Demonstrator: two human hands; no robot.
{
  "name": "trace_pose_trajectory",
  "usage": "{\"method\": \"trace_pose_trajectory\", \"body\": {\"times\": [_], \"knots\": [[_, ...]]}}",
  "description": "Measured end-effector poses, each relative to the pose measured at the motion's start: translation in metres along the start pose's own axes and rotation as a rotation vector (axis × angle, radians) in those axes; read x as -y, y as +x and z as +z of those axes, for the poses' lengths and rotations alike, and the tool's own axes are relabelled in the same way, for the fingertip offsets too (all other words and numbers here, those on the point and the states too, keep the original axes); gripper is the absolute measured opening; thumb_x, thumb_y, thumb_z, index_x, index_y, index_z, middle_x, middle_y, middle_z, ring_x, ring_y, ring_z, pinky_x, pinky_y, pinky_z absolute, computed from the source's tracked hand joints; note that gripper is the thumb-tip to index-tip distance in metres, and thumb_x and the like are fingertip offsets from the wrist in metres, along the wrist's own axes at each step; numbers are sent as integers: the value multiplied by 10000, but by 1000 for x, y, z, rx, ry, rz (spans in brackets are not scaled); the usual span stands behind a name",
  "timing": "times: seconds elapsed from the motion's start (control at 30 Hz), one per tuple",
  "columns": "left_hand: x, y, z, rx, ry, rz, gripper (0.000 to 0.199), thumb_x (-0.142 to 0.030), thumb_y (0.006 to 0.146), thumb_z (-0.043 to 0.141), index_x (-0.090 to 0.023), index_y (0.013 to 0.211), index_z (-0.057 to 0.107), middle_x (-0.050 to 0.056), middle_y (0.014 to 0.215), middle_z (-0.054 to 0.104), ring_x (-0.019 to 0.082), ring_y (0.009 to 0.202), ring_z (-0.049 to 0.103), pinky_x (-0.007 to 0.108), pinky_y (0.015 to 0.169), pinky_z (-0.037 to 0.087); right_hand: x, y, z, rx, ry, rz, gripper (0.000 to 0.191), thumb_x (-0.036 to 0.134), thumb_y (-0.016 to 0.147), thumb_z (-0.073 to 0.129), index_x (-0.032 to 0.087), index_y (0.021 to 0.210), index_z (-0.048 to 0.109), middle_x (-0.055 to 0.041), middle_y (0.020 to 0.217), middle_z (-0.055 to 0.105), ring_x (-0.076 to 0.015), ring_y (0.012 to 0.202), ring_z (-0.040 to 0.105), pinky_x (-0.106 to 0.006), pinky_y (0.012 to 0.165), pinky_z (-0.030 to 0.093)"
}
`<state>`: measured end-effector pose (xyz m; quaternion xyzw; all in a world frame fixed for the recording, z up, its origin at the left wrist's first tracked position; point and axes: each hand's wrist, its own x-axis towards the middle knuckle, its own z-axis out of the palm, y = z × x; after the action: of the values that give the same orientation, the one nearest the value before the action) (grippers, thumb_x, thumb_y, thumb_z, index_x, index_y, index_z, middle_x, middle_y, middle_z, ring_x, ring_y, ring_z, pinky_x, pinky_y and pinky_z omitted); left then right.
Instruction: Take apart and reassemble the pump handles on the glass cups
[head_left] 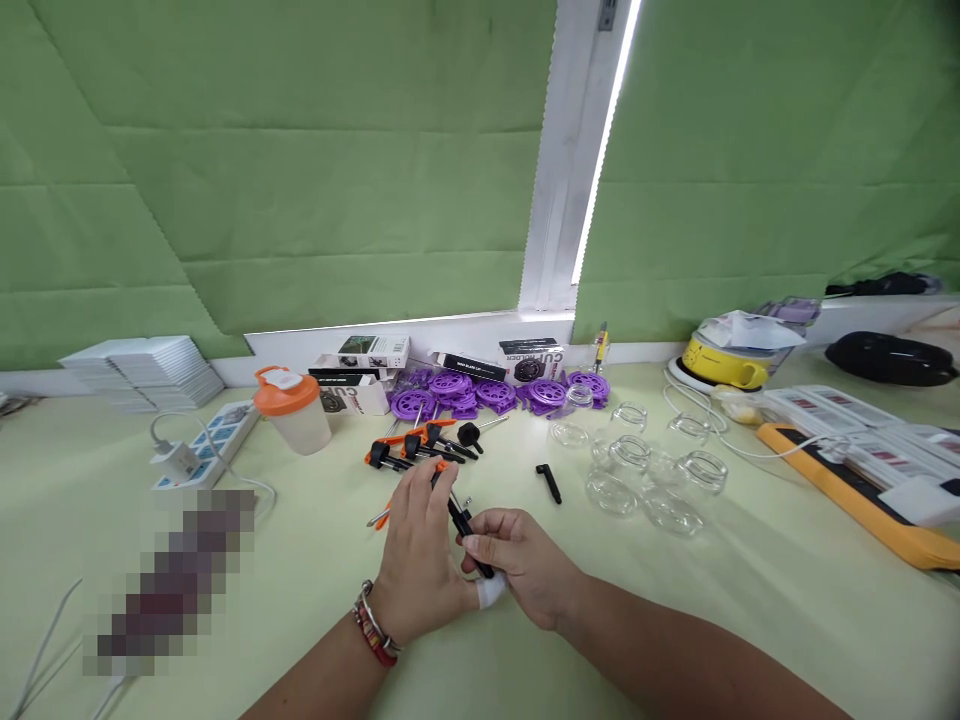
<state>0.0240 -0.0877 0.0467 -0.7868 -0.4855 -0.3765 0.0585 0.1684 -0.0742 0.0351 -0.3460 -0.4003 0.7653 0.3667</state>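
Note:
My left hand (424, 560), with bracelets at the wrist and a white wrap on the thumb, closes round the upper part of a black rod-like part (460, 520) with an orange end. Fingers of my right hand (525, 565) pinch its lower part. The part is tilted, its lower end near the wrapped thumb. Just beyond my hands lie several black and orange pieces (420, 440). A separate small black piece (550, 483) rests on the table to the right.
Purple wheel-like parts (450, 390) and small boxes (360, 390) line the back. Clear glass pieces (630, 460) stand right of centre. An orange-lidded cup (292, 410) and a power strip (217, 440) are at left, an orange-edged case (847, 490) at right.

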Motion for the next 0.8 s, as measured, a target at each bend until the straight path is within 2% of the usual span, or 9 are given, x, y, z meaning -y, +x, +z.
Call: {"method": "trace_pose_trajectory", "body": {"times": [0.1, 0.33, 0.43, 0.53, 0.6, 0.7, 0.73, 0.8], "knots": [[-2, -1, 0, -18, -5, -1, 978, -332, 541, 668, -182, 1383, 194, 192, 1323, 351, 414, 1238, 337, 586, 972, 319, 0, -1, 1, -34, -11, -8, 323, 380, 594, 791, 134, 665, 594, -6, 558, 603, -108, 552, 514, -235, 545, 351], [-4, -1, 2, -98, -77, -1, 803, -323, 533, 688, -176, 1250, 355, 151, 1181, 476, 347, 1125, 462, 511, 931, 402, -1, 2, -3, 89, 98, 54, 305, 350, 612, 791, 98, 717, 653, -25, 563, 612, -99, 539, 536, -234, 566, 366], [-4, 1, 0, -40, -116, -69, 760, -331, 520, 700, -183, 1199, 393, 122, 1077, 530, 317, 1013, 533, 466, 851, 452, 0, 7, -8, 140, 71, 79, 348, 394, 629, 782, 95, 768, 669, -36, 608, 631, -102, 561, 556, -243, 590, 388], [1, 5, -10, 116, -198, -235, 779, -358, 509, 728, -201, 1198, 398, 107, 1062, 545, 298, 960, 559, 438, 814, 459, 8, 15, -20, 222, -145, 19, 395, 455, 695, 716, 97, 857, 684, -57, 683, 654, -120, 592, 570, -272, 612, 423], [7, 9, -19, 232, -319, -348, 802, -361, 509, 748, -218, 1207, 378, 103, 1092, 542, 281, 962, 554, 423, 826, 446, 13, 22, -33, 134, -395, -118, 364, 430, 745, 666, 116, 929, 686, -66, 750, 666, -135, 619, 571, -296, 627, 449], [17, 14, -32, 415, -673, -534, 705, -364, 584, 717, -241, 1173, 349, 62, 1013, 564, 210, 872, 550, 357, 771, 447, 17, 36, -52, -109, -861, -351, 234, 288, 803, 594, 174, 981, 694, -83, 909, 676, -187, 773, 600, -348, 735, 468], [20, 15, -35, 477, -817, -604, 642, -379, 626, 681, -244, 1158, 347, 48, 967, 569, 187, 820, 548, 328, 720, 447, 17, 42, -56, -132, -999, -398, 225, 231, 812, 569, 185, 990, 698, -89, 965, 671, -202, 845, 602, -358, 787, 459], [24, 16, -38, 596, -1069, -733, 535, -397, 693, 605, -248, 1138, 348, 29, 887, 567, 162, 735, 544, 276, 612, 424, 13, 53, -62, -97, -1194, -433, 267, 148, 813, 534, 194, 1018, 700, -93, 1028, 655, -210, 926, 596, -346, 846, 437]]}}
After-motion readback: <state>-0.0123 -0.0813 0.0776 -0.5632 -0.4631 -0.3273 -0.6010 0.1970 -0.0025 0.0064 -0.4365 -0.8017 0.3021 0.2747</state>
